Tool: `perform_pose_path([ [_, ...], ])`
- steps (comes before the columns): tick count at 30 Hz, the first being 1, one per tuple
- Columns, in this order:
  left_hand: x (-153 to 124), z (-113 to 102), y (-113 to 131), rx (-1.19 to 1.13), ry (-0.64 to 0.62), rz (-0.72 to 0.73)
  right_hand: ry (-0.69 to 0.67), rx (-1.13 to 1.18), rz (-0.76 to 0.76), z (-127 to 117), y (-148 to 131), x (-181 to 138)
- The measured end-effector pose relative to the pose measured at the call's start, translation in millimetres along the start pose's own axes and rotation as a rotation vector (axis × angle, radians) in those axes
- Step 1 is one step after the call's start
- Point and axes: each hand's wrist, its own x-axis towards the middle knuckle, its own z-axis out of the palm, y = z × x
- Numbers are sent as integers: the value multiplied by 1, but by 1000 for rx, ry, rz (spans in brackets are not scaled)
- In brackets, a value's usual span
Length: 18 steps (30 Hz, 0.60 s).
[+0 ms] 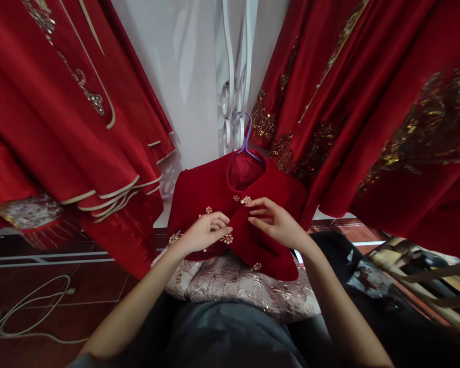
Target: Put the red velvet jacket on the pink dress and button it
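A red velvet jacket with a round collar hangs on a purple hanger, its lower part resting over patterned brocade cloth on my lap. Bead-and-pearl flower ornaments dot its front. My left hand is closed, thumb and fingers pinching at the front edge, just above one flower ornament. On the opposite front panel, my right hand has its fingers stretched and apart. One fingertip touches or nearly touches the pearl flower ornament below the collar.
Long red garments with pale piping hang at the left, and red garments with gold sequins at the right. Behind stands a white scrolled metal frame. A pale cable lies coiled on the floor; a wooden rack sits at right.
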Motion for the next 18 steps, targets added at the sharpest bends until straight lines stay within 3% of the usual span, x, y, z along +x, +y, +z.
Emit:
perform_pose_path([
  [4, -7, -16, 4, 42, 34, -28, 30, -219, 12, 26, -14, -10],
  [9, -8, -19, 2, 58, -12, -5, -86, -276, 69, 59, -6, -16],
  [11, -7, -23, -1, 123, 33, 24, -64, -374, 93, 62, 3, -14],
  [15, -5, -38, -5, 341, 248, 50, -91, -521, 186, 56, 11, -9],
  [18, -7, -46, -10, 485, 271, 13, -154, -636, 259, 55, 8, -7],
])
